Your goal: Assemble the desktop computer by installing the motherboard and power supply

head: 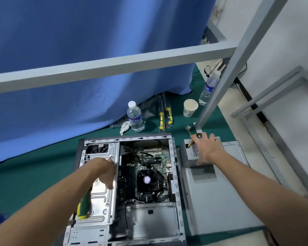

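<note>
We see the power supply lying on the grey side panel, just to the right of the open case, and it is not yet in the case. We judge it a heavy and stiff metal box with sharp edges and a perforated wall; its loose cables at the far end can catch on something, so we would take it by the two long sides and not by the wires. Our right hand rests on top of it with the fingers spread, the thumb near its front edge; it does not yet grip. The motherboard already sits inside the case. Our left hand is over the drive cage; a green-handled screwdriver shows under the forearm, and we cannot tell if the fingers hold it.
</note>
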Action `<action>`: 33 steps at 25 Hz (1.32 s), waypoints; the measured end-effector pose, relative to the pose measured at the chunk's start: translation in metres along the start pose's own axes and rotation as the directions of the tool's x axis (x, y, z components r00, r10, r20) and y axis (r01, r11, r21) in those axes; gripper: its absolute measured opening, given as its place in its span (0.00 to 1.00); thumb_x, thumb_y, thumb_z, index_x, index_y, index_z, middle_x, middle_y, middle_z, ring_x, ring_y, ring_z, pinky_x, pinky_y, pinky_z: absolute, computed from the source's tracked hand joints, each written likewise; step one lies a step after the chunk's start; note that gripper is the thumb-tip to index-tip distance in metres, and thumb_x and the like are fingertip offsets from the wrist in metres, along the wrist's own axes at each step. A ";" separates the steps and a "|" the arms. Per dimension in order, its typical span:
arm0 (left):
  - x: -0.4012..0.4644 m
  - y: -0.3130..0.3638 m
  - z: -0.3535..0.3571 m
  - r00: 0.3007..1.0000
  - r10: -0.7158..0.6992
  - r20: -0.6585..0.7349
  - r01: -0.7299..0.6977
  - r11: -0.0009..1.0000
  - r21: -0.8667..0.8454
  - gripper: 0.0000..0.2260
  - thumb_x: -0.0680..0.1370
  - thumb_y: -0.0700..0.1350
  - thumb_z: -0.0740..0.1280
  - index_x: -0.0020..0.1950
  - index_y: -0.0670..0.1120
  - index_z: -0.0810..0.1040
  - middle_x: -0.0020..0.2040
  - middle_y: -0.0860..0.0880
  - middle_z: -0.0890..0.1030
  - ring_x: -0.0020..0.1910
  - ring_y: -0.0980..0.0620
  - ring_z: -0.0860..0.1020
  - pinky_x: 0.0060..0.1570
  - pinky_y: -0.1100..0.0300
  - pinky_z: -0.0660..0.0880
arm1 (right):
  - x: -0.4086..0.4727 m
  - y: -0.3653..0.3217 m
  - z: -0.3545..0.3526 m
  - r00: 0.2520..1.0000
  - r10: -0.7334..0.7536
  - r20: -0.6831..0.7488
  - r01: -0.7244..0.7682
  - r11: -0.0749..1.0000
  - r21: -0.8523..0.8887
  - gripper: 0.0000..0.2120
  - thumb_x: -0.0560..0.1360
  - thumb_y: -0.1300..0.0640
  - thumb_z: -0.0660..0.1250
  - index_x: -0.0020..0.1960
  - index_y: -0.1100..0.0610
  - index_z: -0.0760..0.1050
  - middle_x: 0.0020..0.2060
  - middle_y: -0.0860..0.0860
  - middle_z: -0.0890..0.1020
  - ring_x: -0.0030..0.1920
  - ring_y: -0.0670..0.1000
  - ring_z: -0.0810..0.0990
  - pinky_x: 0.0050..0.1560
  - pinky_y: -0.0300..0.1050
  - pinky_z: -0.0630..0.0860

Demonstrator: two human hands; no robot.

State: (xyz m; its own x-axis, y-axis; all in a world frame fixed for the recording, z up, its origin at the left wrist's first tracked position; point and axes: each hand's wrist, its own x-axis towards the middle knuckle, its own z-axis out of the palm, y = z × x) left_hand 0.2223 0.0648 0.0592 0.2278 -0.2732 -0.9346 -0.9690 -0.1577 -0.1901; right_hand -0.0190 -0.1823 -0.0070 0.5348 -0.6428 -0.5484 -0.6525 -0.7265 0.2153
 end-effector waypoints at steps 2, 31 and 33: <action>0.001 0.003 -0.001 1.000 -0.019 0.016 0.019 1.000 0.017 0.31 0.81 0.59 0.59 0.78 0.43 0.61 0.79 0.44 0.55 0.74 0.45 0.63 0.67 0.52 0.66 | 0.005 -0.002 0.004 1.000 -0.014 -0.012 0.013 0.996 -0.084 0.58 0.62 0.37 0.78 0.79 0.45 0.44 0.74 0.60 0.61 0.73 0.66 0.58 0.73 0.67 0.57; -0.084 0.033 0.019 0.659 -0.027 -0.752 -0.746 -0.156 -0.648 0.34 0.67 0.58 0.78 0.68 0.61 0.66 0.65 0.58 0.75 0.60 0.63 0.75 0.57 0.65 0.72 | -0.217 -0.055 -0.166 0.783 0.073 -0.618 0.395 0.709 0.585 0.52 0.49 0.30 0.77 0.68 0.33 0.59 0.57 0.40 0.76 0.58 0.45 0.75 0.58 0.44 0.73; -0.095 0.026 0.026 0.621 -0.024 -0.783 -0.747 -0.320 -0.583 0.32 0.64 0.59 0.79 0.63 0.60 0.69 0.63 0.58 0.77 0.58 0.62 0.77 0.57 0.60 0.74 | -0.234 -0.063 -0.165 0.773 0.125 -0.622 0.486 0.514 0.707 0.55 0.46 0.30 0.80 0.69 0.34 0.61 0.59 0.33 0.75 0.59 0.40 0.76 0.60 0.41 0.72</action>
State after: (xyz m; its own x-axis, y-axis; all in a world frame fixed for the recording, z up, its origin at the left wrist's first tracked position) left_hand 0.1729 0.1116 0.1354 0.2393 -0.9093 -0.3404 0.1957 -0.2982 0.9342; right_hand -0.0146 -0.0265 0.2406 0.6658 -0.7386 0.1054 -0.4549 -0.5138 -0.7274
